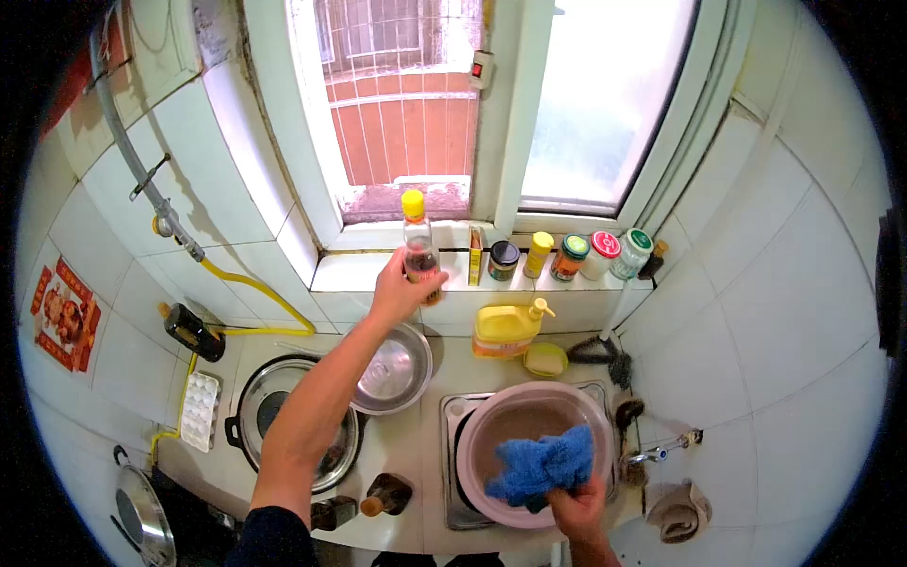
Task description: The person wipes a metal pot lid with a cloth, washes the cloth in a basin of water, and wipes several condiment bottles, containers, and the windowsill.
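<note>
My left hand (pixel 399 291) is closed around a clear bottle (pixel 419 238) with a yellow cap and some dark liquid. It holds the bottle upright in front of the white window ledge (pixel 359 272); whether the base touches the ledge I cannot tell. Low on the right, my right hand (pixel 578 508) grips a bunched blue cloth (pixel 545 463). The cloth is above a pink basin (pixel 470 420) of cloudy water, set in the metal sink (pixel 453 406). To the right of the bottle stand a thin yellow box (pixel 474 257) and a dark jar (pixel 503 262).
Several lidded jars (pixel 602 255) line the ledge. Below are a yellow pump bottle (pixel 505 331), a metal bowl (pixel 402 369) and a large pan (pixel 255 397). Dark bottles (pixel 387 493) stand at the counter's front. A tap (pixel 661 452) juts from the right wall.
</note>
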### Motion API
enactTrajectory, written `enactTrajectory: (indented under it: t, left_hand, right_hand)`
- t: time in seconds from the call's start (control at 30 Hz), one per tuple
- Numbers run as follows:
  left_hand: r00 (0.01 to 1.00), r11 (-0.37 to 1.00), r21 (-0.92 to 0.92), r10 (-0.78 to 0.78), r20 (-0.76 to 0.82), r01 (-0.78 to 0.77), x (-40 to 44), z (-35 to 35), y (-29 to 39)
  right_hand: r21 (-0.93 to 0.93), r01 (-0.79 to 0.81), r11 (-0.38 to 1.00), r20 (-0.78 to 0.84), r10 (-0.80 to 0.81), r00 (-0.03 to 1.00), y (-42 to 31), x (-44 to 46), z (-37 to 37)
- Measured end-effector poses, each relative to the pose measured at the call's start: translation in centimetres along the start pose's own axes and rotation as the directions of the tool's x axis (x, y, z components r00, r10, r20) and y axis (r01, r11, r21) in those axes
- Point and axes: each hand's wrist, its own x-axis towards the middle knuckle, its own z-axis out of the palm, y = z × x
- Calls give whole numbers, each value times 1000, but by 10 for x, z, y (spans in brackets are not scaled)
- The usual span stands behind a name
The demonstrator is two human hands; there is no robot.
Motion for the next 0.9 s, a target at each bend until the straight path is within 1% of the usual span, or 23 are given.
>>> enactTrajectory:
  t: [0.03,0.1,0.13,0.2,0.23,0.3,0.33,0.37,0.4,0.43,0.47,0.5,0.53,0.57,0.6,0.63,0.67,0.7,0.77,0.8,0.83,0.87,0.9]
  left_hand:
    - [1000,1000,10,2,11,-2,-15,-3,12]
    - [991,998,-27,-53,121,57,-51,-6,36]
    - [990,998,-22,-52,131,56,-70,-7,51]
    - [975,999,30,-30,222,24,-107,-8,77]
    - [973,999,33,-26,231,19,-122,-6,82]
    - [955,999,-11,54,291,-53,-152,-2,86]
    - [953,999,-11,53,298,-52,-167,4,83]
    - [937,959,-237,-66,343,155,-179,10,76]
    - [897,829,-435,-168,409,353,-185,15,81]
    - [900,830,-436,-165,403,347,-187,18,88]
    - [870,656,-586,-255,422,477,-192,19,97]
    - [846,549,-646,-300,440,531,-197,14,103]
    - [820,432,-699,-345,456,570,-202,9,109]
    - [842,653,-575,-190,506,493,-205,-2,111]
    - [817,831,-436,-38,575,345,-203,-12,112]
    - [747,945,-293,88,659,147,-203,-18,115]
    - [676,938,-288,85,732,194,-201,-19,120]
    - [678,939,-285,85,731,190,-200,-22,127]
    - [497,811,-218,-100,862,543,-199,-28,140]
    - [479,839,-158,-134,867,521,-195,-34,137]
    - [480,839,-159,-134,867,520,-194,-39,138]
    - [443,844,-136,-129,887,518,-193,-42,139]
    - [404,849,-112,-126,906,516,-192,-44,143]
  right_hand:
    - [-88,97,991,1,-98,995,-8,5,6]
    - [-213,258,942,74,-248,966,-24,24,26]
    - [-259,340,904,124,-318,940,-30,34,38]
    - [-341,514,787,221,-465,858,-41,56,65]
    - [-376,588,716,250,-533,809,-44,68,79]
    - [-451,657,605,240,-626,742,-41,91,111]
    - [-476,633,611,198,-626,754,-36,104,125]
    - [-474,542,694,121,-558,821,-32,113,137]
    - [-461,447,767,48,-481,875,-33,120,143]
    - [-458,453,765,53,-485,873,-40,125,144]
    - [-318,437,841,54,-444,894,-47,127,145]
    - [-171,404,899,62,-399,915,-53,129,144]
    - [-136,399,907,104,-388,916,-59,133,140]
    - [-133,399,907,108,-386,916,-63,137,133]
    - [101,191,976,155,-205,966,-68,145,125]
    - [314,-50,948,245,-29,969,-78,149,121]
    - [344,-100,934,298,-8,954,-91,147,116]
    - [346,-98,933,301,-12,954,-95,149,114]
    - [343,-89,935,270,-8,963,-95,153,110]
    - [340,12,941,209,-87,974,-95,153,113]
    - [339,12,941,210,-88,974,-98,150,112]
    - [125,152,980,179,-173,969,-104,147,111]
    - [-97,278,956,168,-260,951,-107,144,110]
